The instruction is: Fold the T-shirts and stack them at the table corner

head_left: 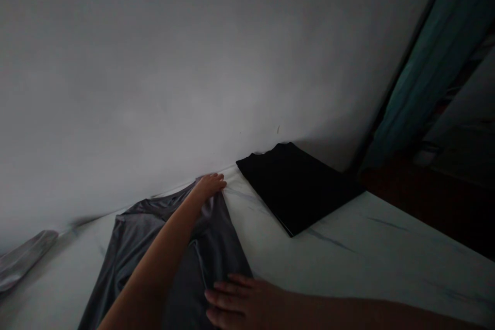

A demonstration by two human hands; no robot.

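Observation:
A grey garment point(143, 232) lies spread on the white marbled table point(328, 258), with some creases in it. My left hand point(211, 184) rests on the garment's far right corner near the wall, its fingers stretched out. Nearer to me, my right hand point(242, 303) lies on the garment's right edge with its fingers apart. My left forearm crosses over the garment and hides part of it. To the right of the garment, a black folded cloth point(297, 185) lies flat on the table.
A pale wall point(174, 72) runs along the table's far edge. Light grey fabric point(27, 260) lies at the far left. Past the table's right edge hangs a teal curtain point(421, 67), beside a dark floor area.

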